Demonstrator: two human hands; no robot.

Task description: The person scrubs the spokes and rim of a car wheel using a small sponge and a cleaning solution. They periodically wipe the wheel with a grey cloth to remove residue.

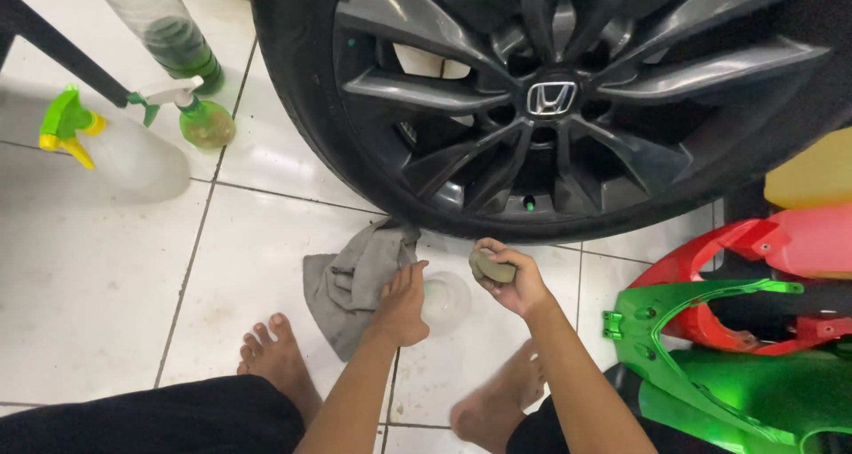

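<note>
The right hand (508,276) is clamped on a small olive-grey pad (491,267), while the left hand (401,305) rests loose-fingered against a clear round plastic lid (445,301) beside a crumpled grey cloth (353,281).

- Wheel (550,99) stands upright on the floor (98,276), ahead of the person's feet.
- Cloth (355,281) lies on the floor just before the wheel, under the left hand (401,305).
- Clear lid (445,300) sits between both hands.
- Spray bottles (133,148) lie far left.
- Body panels (745,330) lie at right.

Single head view, looking steeply down, close above tiled floor (98,285).
</note>
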